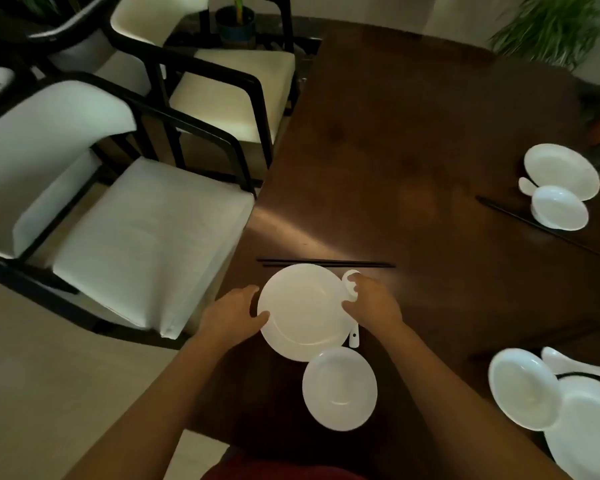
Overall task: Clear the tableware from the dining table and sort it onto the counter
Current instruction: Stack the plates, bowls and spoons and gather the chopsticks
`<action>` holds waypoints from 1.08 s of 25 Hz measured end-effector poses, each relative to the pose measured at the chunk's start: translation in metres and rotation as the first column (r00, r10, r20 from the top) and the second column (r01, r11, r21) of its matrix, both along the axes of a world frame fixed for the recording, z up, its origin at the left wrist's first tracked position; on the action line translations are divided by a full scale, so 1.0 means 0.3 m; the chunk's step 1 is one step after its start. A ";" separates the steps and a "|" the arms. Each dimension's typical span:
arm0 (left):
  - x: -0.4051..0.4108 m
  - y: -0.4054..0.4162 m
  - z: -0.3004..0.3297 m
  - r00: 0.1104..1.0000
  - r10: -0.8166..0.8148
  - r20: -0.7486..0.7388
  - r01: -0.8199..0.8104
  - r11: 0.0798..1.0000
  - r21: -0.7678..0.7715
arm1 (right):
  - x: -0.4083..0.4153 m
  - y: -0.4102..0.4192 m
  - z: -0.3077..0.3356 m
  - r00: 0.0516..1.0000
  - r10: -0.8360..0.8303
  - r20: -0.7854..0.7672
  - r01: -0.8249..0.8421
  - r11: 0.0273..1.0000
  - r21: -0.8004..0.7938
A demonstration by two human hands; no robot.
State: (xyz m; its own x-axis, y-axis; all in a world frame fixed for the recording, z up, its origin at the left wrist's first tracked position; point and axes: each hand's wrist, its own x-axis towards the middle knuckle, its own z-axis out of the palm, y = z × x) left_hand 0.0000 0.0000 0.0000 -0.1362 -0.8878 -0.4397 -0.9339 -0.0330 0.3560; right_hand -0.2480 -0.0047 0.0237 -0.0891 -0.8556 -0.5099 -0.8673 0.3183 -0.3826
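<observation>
A white plate (302, 311) lies near the front left corner of the dark wooden table (413, 150). My left hand (234, 315) grips its left rim, thumb on top. My right hand (373, 304) is at the plate's right rim and covers the middle of a white spoon (353, 337); the spoon's bowl shows above my fingers. Whether that hand holds the spoon or the rim is unclear. A white bowl (340, 388) sits just in front of the plate. Black chopsticks (326, 263) lie just behind it.
Two more place settings are on the right: a bowl (520, 388), plate (589, 424) and spoon (575, 368) near me, and a plate (561, 171), bowl (560, 207) and chopsticks (534, 223) farther back. White-cushioned chairs (146, 244) stand left of the table.
</observation>
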 end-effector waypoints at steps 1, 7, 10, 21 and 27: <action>-0.001 0.003 -0.015 0.998 0.050 -0.036 -0.048 0.998 0.046 | 0.004 -0.003 -0.005 1.000 -0.019 -0.009 0.019 0.999 0.028; -0.051 0.046 -0.068 0.857 0.423 -0.294 -0.333 0.890 0.311 | 0.034 0.006 -0.051 0.996 -0.028 -0.080 0.027 1.000 -0.007; -0.060 0.039 -0.038 0.753 0.530 -0.391 -0.423 0.844 0.329 | 0.029 -0.005 -0.048 0.992 -0.122 -0.023 0.121 0.991 -0.049; -0.430 -0.098 0.170 0.664 0.325 -0.673 -0.174 0.943 0.284 | -0.390 0.049 0.096 0.804 -0.470 0.364 0.559 0.806 -0.194; -0.868 -0.138 0.061 0.713 0.289 -0.639 -0.084 0.940 0.332 | -0.833 0.092 0.020 0.677 -0.606 0.418 0.687 0.724 -0.064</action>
